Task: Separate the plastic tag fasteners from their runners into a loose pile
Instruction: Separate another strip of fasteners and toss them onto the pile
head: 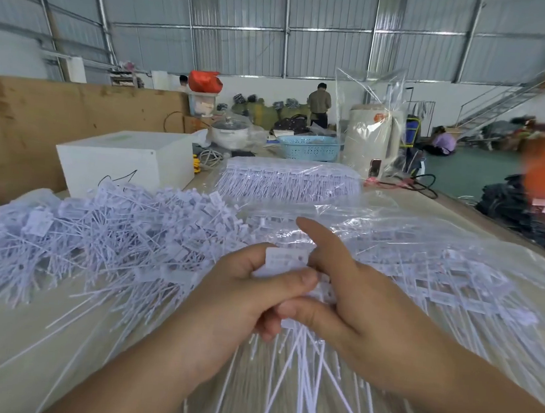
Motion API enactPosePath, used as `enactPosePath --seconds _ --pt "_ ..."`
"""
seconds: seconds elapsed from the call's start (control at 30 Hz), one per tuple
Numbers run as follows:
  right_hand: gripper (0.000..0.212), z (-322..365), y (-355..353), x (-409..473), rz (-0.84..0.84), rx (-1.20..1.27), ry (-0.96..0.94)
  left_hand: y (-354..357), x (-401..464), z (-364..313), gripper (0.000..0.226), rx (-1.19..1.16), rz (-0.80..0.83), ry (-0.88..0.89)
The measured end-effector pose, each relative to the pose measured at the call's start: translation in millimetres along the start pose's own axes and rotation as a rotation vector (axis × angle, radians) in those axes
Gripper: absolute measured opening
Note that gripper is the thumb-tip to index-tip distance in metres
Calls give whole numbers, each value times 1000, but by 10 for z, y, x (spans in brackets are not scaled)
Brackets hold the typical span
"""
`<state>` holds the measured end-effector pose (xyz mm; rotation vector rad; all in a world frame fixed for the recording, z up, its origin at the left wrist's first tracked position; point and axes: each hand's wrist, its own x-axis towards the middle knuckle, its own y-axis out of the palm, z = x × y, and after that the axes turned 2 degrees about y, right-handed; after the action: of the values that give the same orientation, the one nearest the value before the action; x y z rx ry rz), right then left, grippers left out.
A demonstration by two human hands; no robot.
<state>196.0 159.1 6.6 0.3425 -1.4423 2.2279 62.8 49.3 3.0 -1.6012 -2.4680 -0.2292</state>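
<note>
Both hands meet at the middle of the table around one bundle of white plastic tag fasteners (284,261). My left hand (241,298) grips the bundle's flat label heads, thumb lying across them. My right hand (342,296) holds the same bundle from the right, its index finger sticking up and away. The bundle's long thin tails (301,365) fan down toward me below the hands. A large loose pile of separated fasteners (93,234) spreads over the table's left side. Fasteners in rows on their runners (447,285) lie to the right under clear plastic.
A sealed clear bag of fasteners (286,181) lies farther back, with a white box (124,162) to its left. Behind stand a blue basket (308,147), a pot and a bagged white kettle (370,142). A cardboard sheet (26,122) walls the left. People work far off.
</note>
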Motion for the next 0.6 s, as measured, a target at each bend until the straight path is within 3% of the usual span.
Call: enactPosePath --seconds 0.13,0.27,0.4,0.5,0.6 --pt "76 -9 -13 -6 -20 32 27 -51 8 -32 22 62 -28 30" --pt "31 -70 -132 -9 -10 6 94 -163 38 -58 26 15 -156 47" --pt "42 -168 -144 -23 69 39 159 -153 33 -46 19 94 -132 -6" --pt "40 -163 -115 -19 83 113 138 -123 25 -40 30 159 -117 17" --pt "32 -115 -97 -9 47 141 137 -131 40 -32 22 164 -133 54"
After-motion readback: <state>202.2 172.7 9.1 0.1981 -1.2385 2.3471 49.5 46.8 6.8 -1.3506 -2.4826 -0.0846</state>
